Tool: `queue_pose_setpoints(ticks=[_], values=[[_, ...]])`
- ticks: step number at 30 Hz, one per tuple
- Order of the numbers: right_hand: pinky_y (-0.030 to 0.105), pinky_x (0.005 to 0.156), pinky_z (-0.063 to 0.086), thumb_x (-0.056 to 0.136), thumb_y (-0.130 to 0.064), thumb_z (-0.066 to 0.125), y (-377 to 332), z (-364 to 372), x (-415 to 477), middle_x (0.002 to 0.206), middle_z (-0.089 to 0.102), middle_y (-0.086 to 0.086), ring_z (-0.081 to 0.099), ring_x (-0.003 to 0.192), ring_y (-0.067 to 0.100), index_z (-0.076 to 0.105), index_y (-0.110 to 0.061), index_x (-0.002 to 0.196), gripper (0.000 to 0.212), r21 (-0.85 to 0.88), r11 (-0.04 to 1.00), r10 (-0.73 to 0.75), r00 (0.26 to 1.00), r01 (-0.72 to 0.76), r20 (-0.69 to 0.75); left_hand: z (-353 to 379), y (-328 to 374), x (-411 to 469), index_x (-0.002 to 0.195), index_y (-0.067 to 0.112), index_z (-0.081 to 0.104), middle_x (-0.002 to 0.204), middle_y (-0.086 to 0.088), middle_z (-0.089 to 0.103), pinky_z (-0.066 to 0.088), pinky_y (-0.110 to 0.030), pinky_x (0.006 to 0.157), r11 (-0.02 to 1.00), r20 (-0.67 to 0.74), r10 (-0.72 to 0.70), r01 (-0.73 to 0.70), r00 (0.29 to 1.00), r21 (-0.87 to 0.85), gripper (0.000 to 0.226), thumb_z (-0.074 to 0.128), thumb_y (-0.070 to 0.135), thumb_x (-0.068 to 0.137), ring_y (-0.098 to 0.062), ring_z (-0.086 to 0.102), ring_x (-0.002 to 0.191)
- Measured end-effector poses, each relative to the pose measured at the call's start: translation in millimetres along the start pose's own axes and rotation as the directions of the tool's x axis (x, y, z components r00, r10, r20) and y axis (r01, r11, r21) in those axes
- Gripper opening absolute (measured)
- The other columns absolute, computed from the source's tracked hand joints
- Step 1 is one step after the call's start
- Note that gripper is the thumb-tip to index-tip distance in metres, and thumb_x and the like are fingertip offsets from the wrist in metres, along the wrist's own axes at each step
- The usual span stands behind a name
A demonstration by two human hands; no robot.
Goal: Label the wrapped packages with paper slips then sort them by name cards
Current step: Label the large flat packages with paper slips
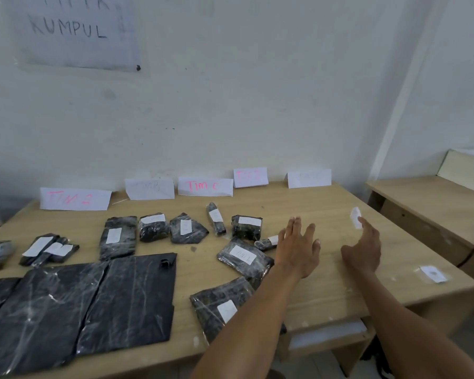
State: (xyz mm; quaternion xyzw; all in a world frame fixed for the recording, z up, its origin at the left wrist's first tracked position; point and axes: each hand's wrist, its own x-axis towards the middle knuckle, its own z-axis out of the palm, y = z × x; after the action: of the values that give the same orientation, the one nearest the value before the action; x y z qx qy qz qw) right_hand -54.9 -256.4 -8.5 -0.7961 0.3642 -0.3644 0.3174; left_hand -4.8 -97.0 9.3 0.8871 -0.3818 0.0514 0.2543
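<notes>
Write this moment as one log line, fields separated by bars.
left hand: open, above table | right hand: slip at fingertips, grip unclear | stage: labelling
</notes>
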Motion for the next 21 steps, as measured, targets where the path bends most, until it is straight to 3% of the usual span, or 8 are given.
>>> queue_pose_setpoints(ticks=[6,11,14,16,21], values=[[0.042,0.103,0.039,0.070,0.009,0.065,8.3,-0.2,8.3,0.140,0.040,0.017,0.042,0.126,0.034,0.038,-0.015,0.142,0.081,0.056,0.998,0.035,0.999,-0.036,0.017,10.8,8.8,1.0,0.152,0.017,0.024,0.161,-0.017,0.006,0.008,-0.046,0.120,1.000,0.038,0.014,-0.014,0.999,-0.006,0.053,0.027,0.038,0.104,-0.028,-0.002,0.150],[0.044,0.100,0.041,0.070,0.000,0.073,10.6,-1.0,6.5,0.138,0.043,0.015,0.046,0.123,0.033,0.039,-0.018,0.140,0.079,0.056,0.997,0.066,0.995,-0.062,-0.069,17.2,13.8,1.2,0.152,0.017,0.023,0.161,-0.018,0.007,0.006,-0.046,0.119,1.000,0.052,0.017,-0.017,0.998,-0.007,0.053,0.027,0.038,0.104,-0.030,-0.001,0.149],[0.049,0.099,0.046,0.071,-0.004,0.078,9.3,-0.4,3.5,0.136,0.046,0.013,0.060,0.101,0.026,0.041,-0.020,0.137,0.078,0.058,0.998,0.027,0.990,-0.020,-0.139,19.2,16.2,0.9,0.152,0.017,0.023,0.161,-0.018,0.008,0.006,-0.046,0.120,1.000,0.053,0.023,-0.022,0.998,-0.010,0.053,0.026,0.038,0.104,-0.030,0.000,0.149],[0.046,0.098,0.044,0.075,-0.002,0.076,4.3,-2.5,0.5,0.137,0.047,0.015,0.058,0.088,0.018,0.042,-0.015,0.138,0.073,0.075,0.997,0.032,0.985,-0.019,-0.171,18.8,15.4,1.1,0.152,0.017,0.024,0.161,-0.018,0.008,0.006,-0.045,0.120,1.000,0.043,0.023,-0.022,0.999,-0.013,0.053,0.027,0.038,0.104,-0.030,0.000,0.150],[0.047,0.098,0.041,0.085,0.000,0.060,0.6,-2.9,-5.2,0.134,0.051,0.019,0.056,0.112,0.035,0.039,-0.011,0.141,0.061,0.042,0.998,-0.039,0.977,0.049,-0.209,15.8,11.9,0.4,0.152,0.018,0.023,0.161,-0.017,0.009,0.008,-0.045,0.119,1.000,0.035,0.016,-0.015,0.999,-0.003,0.052,0.026,0.038,0.104,-0.028,0.000,0.150]])
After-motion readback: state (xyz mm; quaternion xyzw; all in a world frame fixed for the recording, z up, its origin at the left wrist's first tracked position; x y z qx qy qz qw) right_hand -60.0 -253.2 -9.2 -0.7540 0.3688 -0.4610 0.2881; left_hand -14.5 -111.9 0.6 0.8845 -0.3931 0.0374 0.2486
